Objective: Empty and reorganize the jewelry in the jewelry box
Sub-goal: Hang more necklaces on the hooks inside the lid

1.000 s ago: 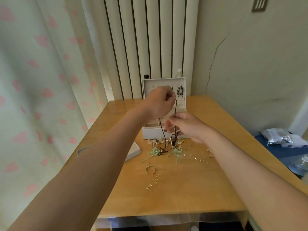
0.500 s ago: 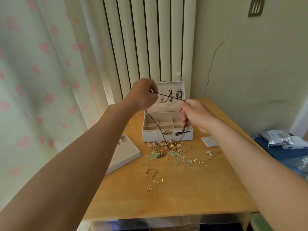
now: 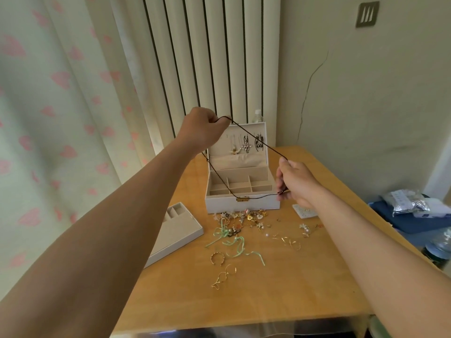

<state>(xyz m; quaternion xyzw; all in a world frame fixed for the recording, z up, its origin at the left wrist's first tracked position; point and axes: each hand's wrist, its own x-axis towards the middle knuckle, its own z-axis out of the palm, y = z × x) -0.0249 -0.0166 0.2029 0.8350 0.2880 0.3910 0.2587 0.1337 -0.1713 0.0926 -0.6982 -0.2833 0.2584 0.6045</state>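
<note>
Wooden desk [image 3: 280, 289] carries loose jewelry [image 3: 244, 223] nearest, a lift-out tray [image 3: 178, 230] at left, then the open jewelry box [image 3: 241, 204] (lid upright). Above it, the right hand [image 3: 296, 184] pinches a dark cord necklace [image 3: 253, 137] between curled fingers; farther left, the left hand [image 3: 202, 129] clamps its loop.

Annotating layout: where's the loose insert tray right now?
Head view: the insert tray lies flat at the left edge of the table, left of and nearer than the open jewelry box, partly hidden by the left forearm.

Left hand [image 3: 202, 129] and right hand [image 3: 296, 184] pinch dark cord [image 3: 264, 145], perhaps necklace.
</note>
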